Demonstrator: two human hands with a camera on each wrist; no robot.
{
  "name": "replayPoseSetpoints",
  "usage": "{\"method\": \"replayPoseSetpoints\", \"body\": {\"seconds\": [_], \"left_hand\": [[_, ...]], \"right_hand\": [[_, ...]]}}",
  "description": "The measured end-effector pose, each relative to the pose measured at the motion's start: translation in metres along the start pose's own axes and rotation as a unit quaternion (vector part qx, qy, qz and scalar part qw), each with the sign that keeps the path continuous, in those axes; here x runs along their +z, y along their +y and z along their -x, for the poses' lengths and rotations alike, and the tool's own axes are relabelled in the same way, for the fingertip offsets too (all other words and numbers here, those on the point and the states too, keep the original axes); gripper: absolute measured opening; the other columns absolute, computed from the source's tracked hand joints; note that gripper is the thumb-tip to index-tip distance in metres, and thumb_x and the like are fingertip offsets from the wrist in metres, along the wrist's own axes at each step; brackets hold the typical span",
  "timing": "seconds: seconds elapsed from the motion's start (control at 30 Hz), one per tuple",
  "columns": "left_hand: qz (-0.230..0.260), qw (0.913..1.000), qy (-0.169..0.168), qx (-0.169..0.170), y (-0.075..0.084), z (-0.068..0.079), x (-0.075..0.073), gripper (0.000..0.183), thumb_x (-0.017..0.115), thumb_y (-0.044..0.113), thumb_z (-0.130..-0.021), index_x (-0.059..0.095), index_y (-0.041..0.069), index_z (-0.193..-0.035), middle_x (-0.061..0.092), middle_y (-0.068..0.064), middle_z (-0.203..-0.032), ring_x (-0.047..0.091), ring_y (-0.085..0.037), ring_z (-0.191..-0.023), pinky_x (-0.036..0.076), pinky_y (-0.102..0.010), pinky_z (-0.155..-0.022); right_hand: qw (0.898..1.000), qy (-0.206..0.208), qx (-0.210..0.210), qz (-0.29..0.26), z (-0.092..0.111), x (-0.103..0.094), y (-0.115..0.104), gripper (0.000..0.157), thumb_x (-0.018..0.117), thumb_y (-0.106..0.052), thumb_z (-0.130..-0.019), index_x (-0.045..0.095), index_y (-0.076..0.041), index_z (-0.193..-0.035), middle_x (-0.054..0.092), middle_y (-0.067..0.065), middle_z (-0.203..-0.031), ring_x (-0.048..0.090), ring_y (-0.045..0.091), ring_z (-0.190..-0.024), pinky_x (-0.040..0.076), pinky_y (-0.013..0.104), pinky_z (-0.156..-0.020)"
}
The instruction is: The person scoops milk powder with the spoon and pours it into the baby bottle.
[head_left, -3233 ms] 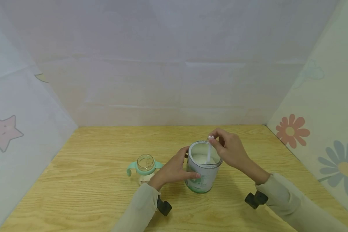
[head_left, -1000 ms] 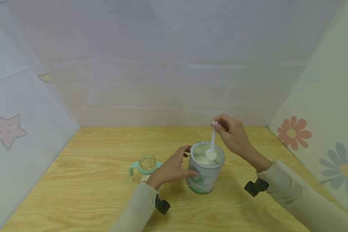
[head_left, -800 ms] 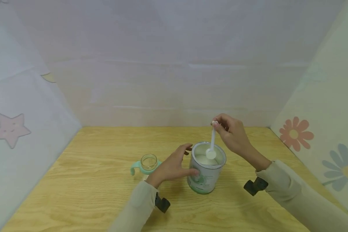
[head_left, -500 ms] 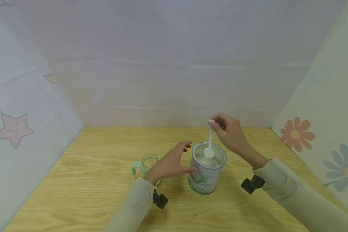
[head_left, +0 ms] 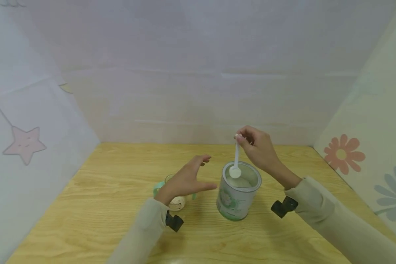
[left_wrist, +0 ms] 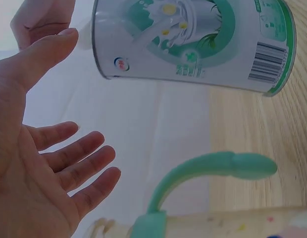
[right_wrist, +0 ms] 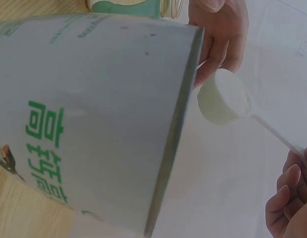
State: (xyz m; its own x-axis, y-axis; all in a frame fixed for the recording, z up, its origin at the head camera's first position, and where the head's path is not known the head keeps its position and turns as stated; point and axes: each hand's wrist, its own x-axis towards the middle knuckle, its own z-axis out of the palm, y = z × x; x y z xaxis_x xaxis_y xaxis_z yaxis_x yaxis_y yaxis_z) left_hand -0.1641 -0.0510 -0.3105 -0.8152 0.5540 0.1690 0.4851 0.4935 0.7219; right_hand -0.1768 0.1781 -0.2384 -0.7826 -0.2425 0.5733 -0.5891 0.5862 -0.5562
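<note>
My right hand pinches the end of a long white handle on a milk powder scoop. The scoop's bowl is above the rim of the can in the right wrist view and filled with pale powder. Below it stands an open milk powder can, white with green print, with powder inside. My left hand is apart from the can, fingers spread and thumb toward it, holding nothing. Under that hand, partly hidden by it, stands a baby bottle without a lid; a mint-green side handle shows in the left wrist view.
Everything stands on a light wooden table. A pale cloth backdrop rises behind it, with printed side panels at left and right. A black camera mount sits on the right wrist, another on the left.
The scoop has come up out of the powder, loaded, and moved slightly left with my right hand. My left hand has let go of the can and drawn left over the bottle.
</note>
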Motion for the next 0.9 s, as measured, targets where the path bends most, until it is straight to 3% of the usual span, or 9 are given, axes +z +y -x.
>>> {"method": "replayPoseSetpoints", "body": {"seconds": [0.57, 0.9], "left_hand": [[-0.007, 0.9995, 0.019, -0.025, -0.013, 0.024, -0.023, 0.086, 0.075, 0.033, -0.082, 0.027, 0.008, -0.148, 0.038, -0.013, -0.147, 0.037, -0.032, -0.134, 0.040, -0.052, -0.103], [-0.008, 0.9981, 0.035, -0.049, -0.026, 0.040, -0.030, 0.086, 0.075, 0.036, -0.082, 0.027, 0.010, -0.149, 0.040, -0.012, -0.146, 0.040, -0.030, -0.132, 0.041, -0.052, -0.101]], "right_hand": [[1.000, 0.003, 0.015, -0.024, -0.008, 0.016, -0.009, 0.014, 0.056, -0.007, -0.095, 0.065, 0.004, -0.095, 0.066, 0.015, -0.081, 0.044, 0.007, -0.057, 0.037, 0.021, -0.054], [0.998, 0.009, -0.015, -0.061, -0.014, 0.030, -0.024, 0.012, 0.057, -0.004, -0.093, 0.066, 0.004, -0.091, 0.066, 0.016, -0.080, 0.045, 0.006, -0.057, 0.039, 0.019, -0.055]]}}
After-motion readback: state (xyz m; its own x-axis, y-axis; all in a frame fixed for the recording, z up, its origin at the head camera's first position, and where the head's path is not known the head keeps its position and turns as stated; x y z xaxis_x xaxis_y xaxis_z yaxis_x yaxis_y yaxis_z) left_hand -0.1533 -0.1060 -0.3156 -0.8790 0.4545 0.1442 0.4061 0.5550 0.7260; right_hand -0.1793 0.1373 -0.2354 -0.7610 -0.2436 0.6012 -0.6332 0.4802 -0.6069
